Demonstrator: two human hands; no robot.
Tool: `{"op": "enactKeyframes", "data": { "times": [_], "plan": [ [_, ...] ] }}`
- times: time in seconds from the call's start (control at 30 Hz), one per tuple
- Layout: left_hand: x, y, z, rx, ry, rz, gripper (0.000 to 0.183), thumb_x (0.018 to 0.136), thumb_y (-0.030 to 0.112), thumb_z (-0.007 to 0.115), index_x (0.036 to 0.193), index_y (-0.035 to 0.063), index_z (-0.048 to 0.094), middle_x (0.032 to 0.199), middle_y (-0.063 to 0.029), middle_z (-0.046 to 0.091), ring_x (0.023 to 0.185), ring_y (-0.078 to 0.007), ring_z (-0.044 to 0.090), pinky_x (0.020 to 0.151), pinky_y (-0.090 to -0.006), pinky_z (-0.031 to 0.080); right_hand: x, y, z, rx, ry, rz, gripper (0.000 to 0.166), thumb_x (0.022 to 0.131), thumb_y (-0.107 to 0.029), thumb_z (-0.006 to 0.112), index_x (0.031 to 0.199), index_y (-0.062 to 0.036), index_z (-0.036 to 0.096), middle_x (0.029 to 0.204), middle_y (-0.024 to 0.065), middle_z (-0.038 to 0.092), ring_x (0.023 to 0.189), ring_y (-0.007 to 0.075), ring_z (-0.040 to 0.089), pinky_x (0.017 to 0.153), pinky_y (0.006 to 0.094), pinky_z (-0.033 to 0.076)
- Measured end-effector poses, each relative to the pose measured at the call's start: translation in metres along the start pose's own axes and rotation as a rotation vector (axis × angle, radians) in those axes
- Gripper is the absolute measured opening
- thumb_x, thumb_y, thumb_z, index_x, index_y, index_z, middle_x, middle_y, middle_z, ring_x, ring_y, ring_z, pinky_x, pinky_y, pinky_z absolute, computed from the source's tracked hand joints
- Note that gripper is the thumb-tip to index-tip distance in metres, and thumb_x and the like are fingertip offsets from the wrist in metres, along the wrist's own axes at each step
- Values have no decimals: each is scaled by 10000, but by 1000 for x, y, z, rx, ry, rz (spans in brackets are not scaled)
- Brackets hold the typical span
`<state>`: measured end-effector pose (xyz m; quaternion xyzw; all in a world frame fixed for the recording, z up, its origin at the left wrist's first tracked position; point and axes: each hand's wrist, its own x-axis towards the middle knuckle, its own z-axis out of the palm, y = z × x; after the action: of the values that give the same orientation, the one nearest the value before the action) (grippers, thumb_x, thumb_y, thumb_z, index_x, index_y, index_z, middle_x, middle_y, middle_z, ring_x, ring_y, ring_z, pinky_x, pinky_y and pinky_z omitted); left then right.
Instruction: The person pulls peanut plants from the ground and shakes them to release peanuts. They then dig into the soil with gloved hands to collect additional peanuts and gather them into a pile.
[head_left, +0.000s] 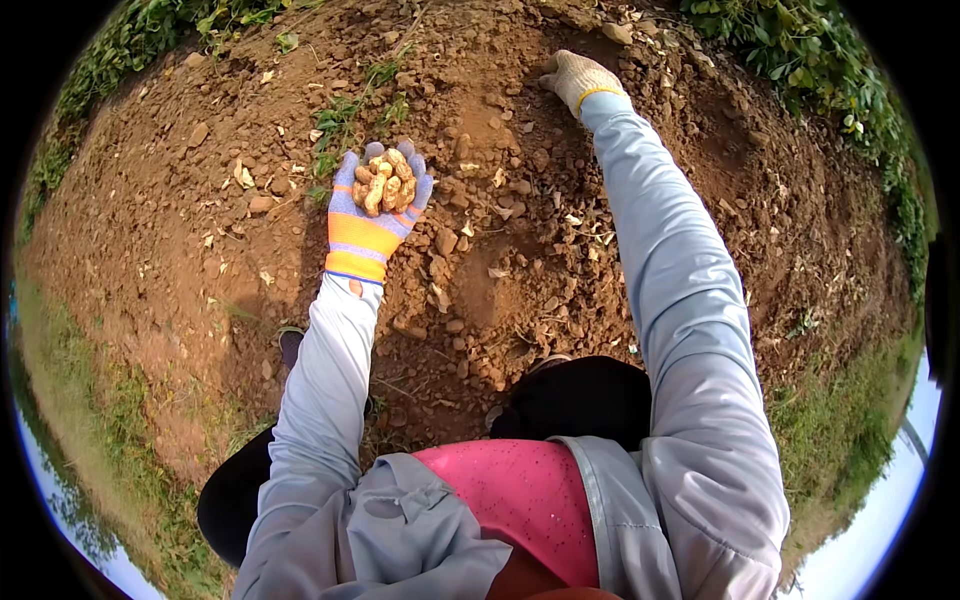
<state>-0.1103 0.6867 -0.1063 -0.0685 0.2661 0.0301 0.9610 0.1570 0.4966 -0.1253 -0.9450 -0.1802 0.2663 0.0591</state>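
My left hand (369, 231), in a purple knitted glove with orange bands, is turned palm up. A heap of unshelled peanuts (387, 184) rests in its cupped fingers, with dirt on some of the shells. Farther out and to the right, my right hand (582, 78) wears a cream knitted glove with a yellow cuff edge. It reaches down to the loose brown soil (486, 289), knuckles up and fingers bent. Its fingertips are hard to make out, and whether anything is between them is hidden.
Clods and pale dry leaves (499, 178) are strewn over the ground. A green weed (335, 120) lies just beyond my left hand. Leafy plants (806, 45) border the plot at the upper right and upper left. My bent knees (581, 397) are close below.
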Motion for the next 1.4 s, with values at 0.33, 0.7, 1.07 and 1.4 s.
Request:
{"op": "enactKeyframes", "data": {
  "times": [0.33, 0.7, 1.07, 1.4],
  "plan": [
    [-5, 7, -9, -14, 10, -4, 314, 920, 354, 501, 993, 79, 636, 1186, -162, 569, 1058, -348, 559, 878, -549, 480, -66, -26, -20, 867, -172, -331, 233, 959, -320, 486, 983, -119, 602, 831, -14, 601, 687, 73, 566, 622, 226, 487],
    [4, 5, -20, -5, 104, 0, 387, 931, 421, 439, 959, 87, 633, 1113, -174, 597, 1041, -365, 559, 913, -600, 420, -90, -86, -2, -253, -87, -736, 185, 831, -183, 623, 1001, -111, 605, 936, 63, 630, 892, 254, 618, 757, 371, 504],
    [4, -34, 17, 256, 240, -41, 396, 931, 427, 419, 1150, 126, 555, 1148, -117, 585, 1098, -333, 531, 967, -604, 364, -144, -107, -15, 279, 6, -1052, 302, 814, -96, 597, 1115, -91, 576, 1028, 115, 597, 920, 294, 605, 816, 361, 503],
    [14, -32, -12, 113, 20, -162, 434, 927, 485, 411, 1131, 140, 576, 1121, -93, 609, 1074, -304, 558, 899, -559, 441, -147, -99, 2, 562, -128, -993, 466, 837, -174, 567, 1266, -25, 459, 1050, 150, 580, 1047, 316, 542, 905, 388, 454]
  ]
}}
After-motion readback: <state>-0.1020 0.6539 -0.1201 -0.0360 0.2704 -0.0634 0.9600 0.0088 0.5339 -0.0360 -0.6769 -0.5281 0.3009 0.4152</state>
